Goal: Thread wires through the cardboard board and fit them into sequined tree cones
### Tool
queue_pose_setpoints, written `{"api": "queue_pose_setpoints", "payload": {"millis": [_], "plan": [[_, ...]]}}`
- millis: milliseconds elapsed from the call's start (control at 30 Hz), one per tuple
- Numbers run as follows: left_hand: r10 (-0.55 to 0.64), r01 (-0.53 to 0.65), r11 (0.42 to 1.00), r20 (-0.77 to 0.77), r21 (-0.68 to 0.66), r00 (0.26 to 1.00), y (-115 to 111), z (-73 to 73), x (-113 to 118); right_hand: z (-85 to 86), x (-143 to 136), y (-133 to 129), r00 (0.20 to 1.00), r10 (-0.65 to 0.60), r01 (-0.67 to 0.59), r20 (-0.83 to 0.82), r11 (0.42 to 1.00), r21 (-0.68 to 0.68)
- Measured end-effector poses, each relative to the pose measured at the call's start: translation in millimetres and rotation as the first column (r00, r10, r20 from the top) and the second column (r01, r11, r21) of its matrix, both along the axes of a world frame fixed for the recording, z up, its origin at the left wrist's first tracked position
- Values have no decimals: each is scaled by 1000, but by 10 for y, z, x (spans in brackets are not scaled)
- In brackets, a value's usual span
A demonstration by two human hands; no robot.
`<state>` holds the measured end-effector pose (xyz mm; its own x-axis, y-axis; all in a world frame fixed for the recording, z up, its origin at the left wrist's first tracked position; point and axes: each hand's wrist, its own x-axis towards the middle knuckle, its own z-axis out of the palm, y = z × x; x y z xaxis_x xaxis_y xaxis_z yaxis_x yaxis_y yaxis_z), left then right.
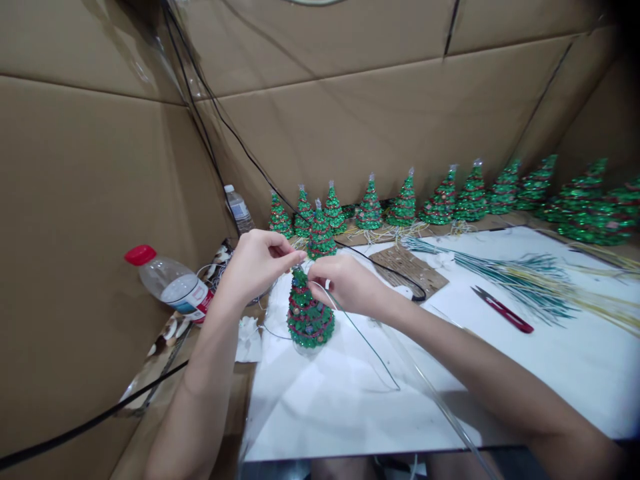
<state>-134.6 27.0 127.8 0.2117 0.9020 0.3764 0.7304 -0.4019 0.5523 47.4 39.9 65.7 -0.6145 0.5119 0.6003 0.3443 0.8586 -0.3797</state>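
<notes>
On white table [500,373] | both hands — left hand [257,261], right hand [345,283] — pinching wire at beaded tree [309,312] tip

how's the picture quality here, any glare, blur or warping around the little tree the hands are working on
Head view: the small green tree under the left hand and right hand is fairly sharp; the white table top is bright but not blown out; wide-lens warping bends the cardboard walls and stretches the row of trees at right, where the corners darken and soften.
</notes>
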Motion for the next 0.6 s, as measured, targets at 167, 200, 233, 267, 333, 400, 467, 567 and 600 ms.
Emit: {"api": "queue_pose_setpoints", "payload": {"millis": [167, 200, 233, 267, 333, 400, 467, 567, 600], "plan": [[-4, 4, 1000, -22, 22, 1000, 8, -13, -13, -38, -28, 2, 1000, -3, 2, 10, 1000, 4], [-5, 6, 1000, -23, 23, 1000, 8, -15, -14, -42, -30, 6, 1000, -3, 3, 11, 1000, -4], [-7, 8, 1000, -21, 24, 1000, 7, -17, -14, -44, -31, 9, 1000, -1, 1, 11, 1000, -14], [-9, 9, 1000, -18, 22, 1000, 7, -18, -14, -45, -32, 11, 1000, 0, 1, 9, 1000, -25], [-9, 9, 1000, -11, 16, 1000, 8, -16, -10, -39, -28, 11, 1000, -3, 3, -5, 999, -50], [-4, 4, 1000, -5, 9, 1000, 9, -14, -5, -27, -19, 8, 999, -20, 18, -26, 997, -73], [-1, 1, 1000, 1, 5, 1000, 11, -13, -2, -14, -7, 4, 998, -43, 39, -42, 995, -90], [-3, 3, 1000, 7, 3, 1000, 15, -15, -4, -5, 3, 2, 997, -53, 48, -49, 995, -92], [-3, 3, 1000, 7, 3, 1000, 16, -15, -6, -6, 2, 3, 998, -48, 44, -48, 995, -88]]}}
